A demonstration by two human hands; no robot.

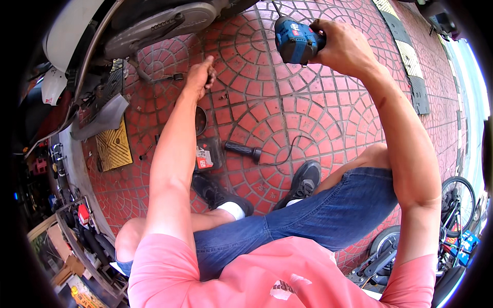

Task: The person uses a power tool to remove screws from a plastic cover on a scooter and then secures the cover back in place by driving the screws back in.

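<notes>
My right hand [341, 47] is wrapped round the handle of a blue and black cordless drill [296, 38]. The tool is raised at the upper middle, its thin dark bit [277, 8] pointing up and away from me. To its left, my left hand [200, 78] is held out over the tiles, fingers curled in. Whatever may be in those fingers is hidden. Beyond and left of that hand is the grey engine cover [177, 25] of a motorbike, with a stand or lever [138, 69] below it.
By my feet lie a dark case [214, 150] with a red and white label, a black cylindrical tool [243, 150] and a thin cord [290, 154]. A round dark dish [201, 121] sits beside my left forearm. Yellow ramp [114, 146] at left; bicycle [458, 205] at right.
</notes>
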